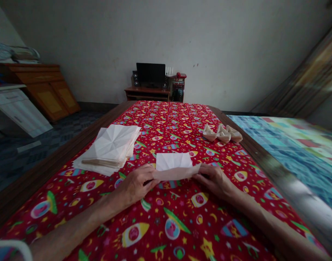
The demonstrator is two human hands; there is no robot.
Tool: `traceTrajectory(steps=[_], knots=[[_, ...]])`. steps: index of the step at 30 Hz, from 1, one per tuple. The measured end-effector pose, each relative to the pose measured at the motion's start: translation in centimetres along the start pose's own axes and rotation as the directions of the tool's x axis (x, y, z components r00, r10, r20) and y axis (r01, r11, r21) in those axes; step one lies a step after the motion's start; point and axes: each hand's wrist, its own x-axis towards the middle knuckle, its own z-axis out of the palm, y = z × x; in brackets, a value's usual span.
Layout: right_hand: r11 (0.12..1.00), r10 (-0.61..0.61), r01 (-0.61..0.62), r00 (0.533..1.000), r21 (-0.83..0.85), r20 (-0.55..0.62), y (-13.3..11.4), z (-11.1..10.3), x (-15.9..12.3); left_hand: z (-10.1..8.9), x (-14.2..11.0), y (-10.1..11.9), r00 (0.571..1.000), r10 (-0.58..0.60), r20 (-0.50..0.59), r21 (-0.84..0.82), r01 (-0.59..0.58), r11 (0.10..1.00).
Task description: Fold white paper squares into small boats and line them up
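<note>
Head view: the left hand [144, 177] and the right hand [213, 177] grip one sheet [173, 159] between them, the left pinching its left end with the thumb on the near side, the right pinching its right end. The fingers of both hands are closed on the paper, and the hands stand apart by the sheet's width. Between the two grips runs the sheet's near strip [176, 173], turned up and slightly bowed, duller than the rest; just beyond it the white part shows faint creases and lies on the red cloth [138, 232].

Left of the grip and a little beyond it lies a stack [114, 143] of creased paper, its edges uneven, the top sheet marked with folds that fan out from the middle. Right of the grip and farther out, three folded pieces [222, 135] sit close together in a row, hollow with raised points. The cloth, printed with rockets and stars, spreads under the hands and all around them, with the wooden table rim [274, 181] showing past it on the right. Well beyond the grip, against the wall, stands a monitor [151, 73]; well to the right is a bed [280, 145]
</note>
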Motion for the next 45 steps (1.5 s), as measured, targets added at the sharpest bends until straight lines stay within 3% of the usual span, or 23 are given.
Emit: traceTrajectory(steps=[7, 10, 17, 23, 27, 33, 42, 45], knots=[[0.982, 0.155, -0.160, 0.987, -0.098, -0.050, 0.0, 0.7, 0.2, 0.1, 0.6, -0.1, 0.983, -0.184, 0.003, 0.001, 0.184, 0.983], [0.960, 0.206, -0.223, 0.972, -0.171, -0.112, -0.2, 1.1, 0.2, 0.4, 0.9, -0.2, 0.963, -0.268, -0.012, 0.098, 0.268, 0.958], [0.868, 0.267, -0.301, 0.953, -0.394, -0.140, -1.0, 1.6, 0.7, 0.8, 1.6, -0.1, 0.943, -0.331, 0.017, 0.296, 0.312, 0.903], [0.737, 0.212, -0.240, 0.970, -0.632, -0.121, -0.6, 1.8, 1.0, 0.2, 2.9, 0.3, 0.918, -0.382, 0.109, 0.477, 0.289, 0.830], [0.697, 0.238, -0.213, 0.970, -0.685, -0.059, -0.4, 1.5, 1.3, 0.0, 3.3, 0.5, 0.906, -0.406, 0.117, 0.493, 0.302, 0.816], [0.680, 0.263, -0.230, 0.963, -0.696, -0.061, -0.6, 1.4, 1.9, 0.0, 3.5, 0.0, 0.901, -0.419, 0.115, 0.508, 0.309, 0.804], [0.654, 0.341, -0.283, 0.938, -0.702, -0.061, -1.4, 1.2, 2.7, 0.2, 3.6, -1.7, 0.896, -0.432, 0.102, 0.371, 0.368, 0.853], [0.650, 0.350, -0.289, 0.935, -0.703, -0.060, -1.4, 1.2, 2.7, 0.4, 3.7, -2.1, 0.913, -0.407, 0.036, 0.343, 0.372, 0.863]])
